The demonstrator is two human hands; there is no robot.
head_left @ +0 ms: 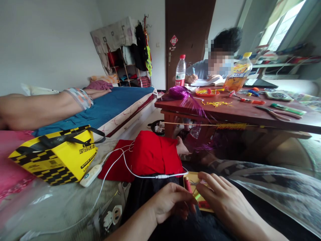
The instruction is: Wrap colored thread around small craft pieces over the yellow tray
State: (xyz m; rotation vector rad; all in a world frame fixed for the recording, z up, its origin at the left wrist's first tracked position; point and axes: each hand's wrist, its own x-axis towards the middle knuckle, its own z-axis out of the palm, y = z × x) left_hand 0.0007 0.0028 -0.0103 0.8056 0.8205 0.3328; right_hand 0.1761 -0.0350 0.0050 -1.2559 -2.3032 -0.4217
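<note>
My left hand (173,202) is held low over my lap, its thumb and fingers pinched together. Whatever lies between those fingertips is hidden or too small to make out. Beside it, my right hand (219,192) reaches over a yellow tray (209,209), fingers stretched and a little apart, with the thumb out of sight. Between the hands, a red roll-like piece (187,184) and a small green piece (197,196) show in the tray. Just beyond lies a red cloth wrap (156,152) over my leg, crossed by a white cable (142,176).
A dark red table (165,105) holds purple strands (185,97), an orange tray (207,94), yellow sticks (218,104), pliers (272,113) and bottles. Someone writes behind it; another person lies on the bed at left. A yellow bag (72,157) and white controller (91,174) are nearer.
</note>
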